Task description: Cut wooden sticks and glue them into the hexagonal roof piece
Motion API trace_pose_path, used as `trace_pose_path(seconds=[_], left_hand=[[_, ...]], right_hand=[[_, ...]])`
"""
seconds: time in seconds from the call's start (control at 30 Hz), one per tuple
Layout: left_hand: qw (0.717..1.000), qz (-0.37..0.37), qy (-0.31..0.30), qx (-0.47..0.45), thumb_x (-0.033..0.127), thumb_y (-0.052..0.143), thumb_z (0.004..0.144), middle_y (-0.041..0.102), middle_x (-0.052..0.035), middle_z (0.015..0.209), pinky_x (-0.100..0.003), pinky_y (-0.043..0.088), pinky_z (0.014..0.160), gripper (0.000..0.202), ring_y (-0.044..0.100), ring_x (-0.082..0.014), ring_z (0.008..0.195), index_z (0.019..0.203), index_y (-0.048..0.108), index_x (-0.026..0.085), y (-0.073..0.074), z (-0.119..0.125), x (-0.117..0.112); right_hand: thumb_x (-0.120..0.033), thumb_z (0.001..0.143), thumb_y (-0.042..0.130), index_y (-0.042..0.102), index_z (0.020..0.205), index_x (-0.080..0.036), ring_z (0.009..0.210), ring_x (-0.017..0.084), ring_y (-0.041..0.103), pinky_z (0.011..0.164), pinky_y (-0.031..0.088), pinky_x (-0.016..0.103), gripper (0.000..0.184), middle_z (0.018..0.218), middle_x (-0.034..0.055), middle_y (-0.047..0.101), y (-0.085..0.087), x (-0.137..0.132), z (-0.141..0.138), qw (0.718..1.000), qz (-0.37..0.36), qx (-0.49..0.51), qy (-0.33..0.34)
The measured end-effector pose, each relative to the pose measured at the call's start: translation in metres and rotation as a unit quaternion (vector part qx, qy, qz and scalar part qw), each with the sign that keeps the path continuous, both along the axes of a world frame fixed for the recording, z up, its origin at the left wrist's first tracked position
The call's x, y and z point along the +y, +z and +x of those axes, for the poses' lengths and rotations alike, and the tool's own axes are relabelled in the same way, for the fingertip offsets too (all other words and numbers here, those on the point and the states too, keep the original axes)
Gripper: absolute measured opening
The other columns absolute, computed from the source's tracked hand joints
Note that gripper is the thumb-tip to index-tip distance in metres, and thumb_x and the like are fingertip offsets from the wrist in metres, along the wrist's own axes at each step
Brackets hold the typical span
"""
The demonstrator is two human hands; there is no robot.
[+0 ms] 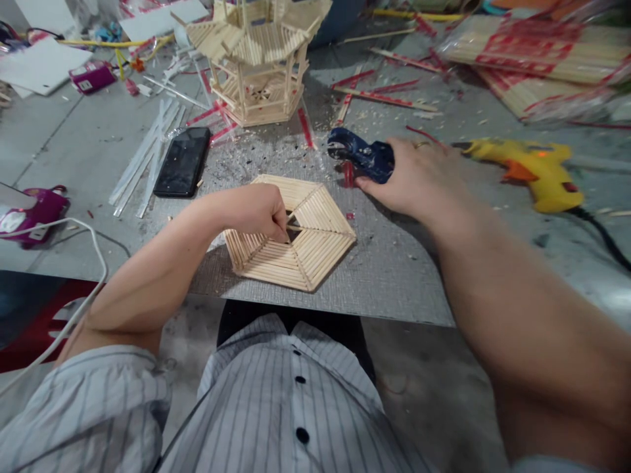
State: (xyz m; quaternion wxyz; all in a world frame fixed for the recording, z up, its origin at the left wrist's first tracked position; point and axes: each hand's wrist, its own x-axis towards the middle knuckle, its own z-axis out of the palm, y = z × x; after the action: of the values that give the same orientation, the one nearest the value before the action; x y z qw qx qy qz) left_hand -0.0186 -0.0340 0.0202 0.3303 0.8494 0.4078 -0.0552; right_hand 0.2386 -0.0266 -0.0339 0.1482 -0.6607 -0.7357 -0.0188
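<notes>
A flat hexagonal roof panel of wooden sticks lies on a grey mat. My left hand rests on its left side, fingers pinched on a short wooden stick at the centre hole. My right hand lies farther right on the mat, its fingers closed over the handle of blue cutting pliers. The pliers' jaws point left, above the panel.
A stick pagoda model stands at the back. A black phone and white strips lie left. A yellow glue gun is at right, bundles of sticks behind it. A white cable loops at left.
</notes>
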Motion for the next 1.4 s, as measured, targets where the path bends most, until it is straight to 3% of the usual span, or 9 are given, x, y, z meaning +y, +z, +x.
trace_pose_path(seconds=[0.23, 0.4, 0.7, 0.97, 1.13, 1.4], left_hand=[[0.999, -0.012, 0.04, -0.021, 0.018, 0.076, 0.055, 0.055, 0.0056, 0.04, -0.023, 0.031, 0.054, 0.01, 0.045, -0.007, 0.044, 0.049, 0.069, 0.02, 0.002, 0.0019, -0.0016], [1.0, 0.011, -0.003, -0.003, 0.023, 0.073, 0.06, 0.056, 0.0059, 0.041, -0.022, 0.03, 0.052, 0.01, 0.042, -0.0063, 0.042, 0.051, 0.07, 0.022, 0.0016, 0.0021, -0.0017], [0.999, 0.0, 0.012, -0.032, 0.021, 0.076, 0.056, 0.055, 0.0056, 0.039, -0.023, 0.032, 0.056, 0.007, 0.047, -0.0083, 0.046, 0.051, 0.071, 0.022, -0.0026, -0.0003, 0.0011], [0.999, -0.005, 0.019, -0.026, 0.023, 0.077, 0.054, 0.058, 0.0065, 0.041, -0.021, 0.03, 0.049, 0.007, 0.044, -0.0067, 0.041, 0.051, 0.071, 0.023, -0.0006, 0.0012, 0.001], [1.0, -0.014, 0.003, -0.017, 0.026, 0.075, 0.06, 0.055, 0.0058, 0.04, -0.022, 0.029, 0.05, 0.012, 0.041, -0.0064, 0.041, 0.05, 0.07, 0.021, -0.0001, -0.001, 0.003], [1.0, -0.005, -0.011, 0.009, 0.025, 0.071, 0.062, 0.058, 0.005, 0.044, -0.022, 0.03, 0.051, 0.01, 0.043, -0.0076, 0.043, 0.053, 0.071, 0.022, 0.0015, -0.001, 0.0039]], right_hand=[[-0.051, 0.079, 0.056, 0.054, 0.118, -0.02, 0.104, 0.043, 0.055, 0.085, 0.038, 0.064, 0.049, 0.107, 0.0204, 0.062, -0.0014, -0.0004, 0.0001, 1.0, 0.011, 0.001, 0.001], [-0.05, 0.08, 0.055, 0.054, 0.119, -0.021, 0.105, 0.043, 0.056, 0.086, 0.037, 0.065, 0.048, 0.108, 0.0202, 0.062, 0.0005, -0.0025, -0.0019, 1.0, 0.004, -0.011, -0.001], [-0.05, 0.08, 0.055, 0.053, 0.121, -0.021, 0.106, 0.044, 0.057, 0.088, 0.037, 0.065, 0.051, 0.111, 0.0208, 0.063, 0.0022, -0.0027, -0.0043, 0.999, -0.011, -0.03, -0.016], [-0.051, 0.08, 0.054, 0.052, 0.121, -0.018, 0.104, 0.044, 0.056, 0.086, 0.037, 0.065, 0.052, 0.109, 0.024, 0.062, 0.0038, -0.0028, -0.0042, 0.999, -0.021, -0.025, -0.012], [-0.052, 0.079, 0.055, 0.053, 0.117, -0.023, 0.104, 0.042, 0.055, 0.085, 0.036, 0.065, 0.048, 0.103, 0.0193, 0.063, -0.0013, -0.0013, -0.0013, 1.0, 0.0, -0.008, -0.004], [-0.051, 0.079, 0.056, 0.053, 0.12, -0.02, 0.104, 0.043, 0.055, 0.086, 0.035, 0.065, 0.051, 0.106, 0.021, 0.062, -0.0023, 0.0, -0.0001, 1.0, 0.0, -0.005, 0.0]])
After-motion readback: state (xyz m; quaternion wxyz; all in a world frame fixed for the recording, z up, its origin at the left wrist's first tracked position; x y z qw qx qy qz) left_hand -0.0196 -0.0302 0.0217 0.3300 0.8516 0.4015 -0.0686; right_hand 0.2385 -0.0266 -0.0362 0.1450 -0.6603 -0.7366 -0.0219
